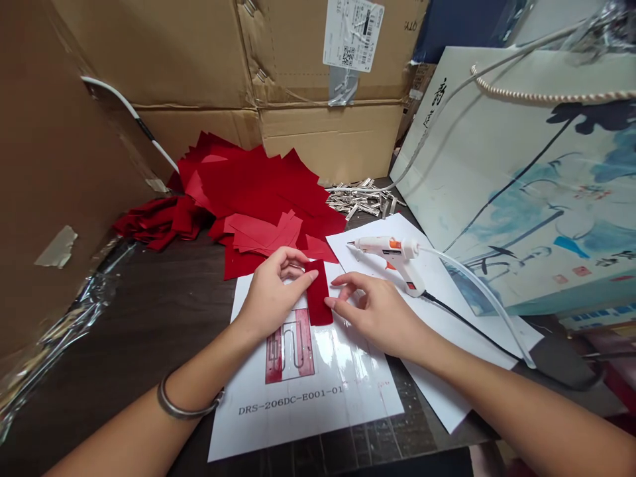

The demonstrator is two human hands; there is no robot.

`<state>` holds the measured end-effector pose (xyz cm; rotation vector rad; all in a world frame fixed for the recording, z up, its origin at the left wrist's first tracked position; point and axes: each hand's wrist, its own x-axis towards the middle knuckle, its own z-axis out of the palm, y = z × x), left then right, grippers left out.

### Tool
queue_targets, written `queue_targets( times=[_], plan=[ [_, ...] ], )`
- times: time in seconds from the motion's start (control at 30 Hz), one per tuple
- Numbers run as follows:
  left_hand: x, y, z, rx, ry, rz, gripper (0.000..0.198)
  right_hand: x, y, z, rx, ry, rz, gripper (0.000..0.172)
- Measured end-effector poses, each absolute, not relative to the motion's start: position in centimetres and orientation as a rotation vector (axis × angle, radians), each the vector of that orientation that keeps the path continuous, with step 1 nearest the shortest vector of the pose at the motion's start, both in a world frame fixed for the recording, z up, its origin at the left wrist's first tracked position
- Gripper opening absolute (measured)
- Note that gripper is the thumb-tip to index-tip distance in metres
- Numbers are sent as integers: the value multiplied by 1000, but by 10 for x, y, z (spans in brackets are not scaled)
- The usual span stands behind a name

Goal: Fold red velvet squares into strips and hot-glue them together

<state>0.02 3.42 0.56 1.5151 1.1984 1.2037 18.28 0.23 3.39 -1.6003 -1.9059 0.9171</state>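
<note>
A narrow rectangular strip of red velvet [318, 295] lies flat on a glossy white printed sheet [342, 404].

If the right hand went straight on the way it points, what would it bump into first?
Most likely the red fabric strip, which lies on the printed white sheet. The right hand's fingers point straight at it and are close; they may already touch it, but depth is unclear.

From the person's head, the one view faces forward and down, close over a dark table [134, 318], with the left hand [273, 295] and right hand [380, 315] low in frame and stacked cardboard boxes [328, 139] along the top.
</note>
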Motion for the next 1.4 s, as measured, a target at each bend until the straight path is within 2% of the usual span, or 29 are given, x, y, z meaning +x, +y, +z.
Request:
queue_targets(
  times=[0.07,0.17,0.27,0.43,0.6,0.8,0.93,1.1,1.27,1.4],
  plan=[
    [2,32,8,1360,1104,1264,25,181,1,34,-1549,-1841,1115,36],
    [3,27,11,1190,1031,1348,31,179,-1,35,-1396,-1786,1446,25],
    [4,22,12,1048,944,1375,38,179,-2,35,-1344,-1730,1616,23],
    [6,14,13,947,767,1202,23,180,-4,36,-1234,-1618,1726,20],
    [7,10,12,912,747,1290,15,179,-7,37,-1100,-1651,1747,24],
    [5,8,8,895,720,1155,25,176,-10,37,-1070,-1629,1793,26],
    [8,7,7,895,746,1225,26,179,-9,36,-1141,-1640,1795,23],
    [10,5,13,919,819,1240,30,178,-11,37,-1166,-1736,1578,20],
    [9,3,16,1021,846,1183,20,177,-11,35,-1278,-1753,1548,34],
    [10,2,15,1062,875,1186,17,177,-12,34,-1237,-1833,1468,26]
  ],
)
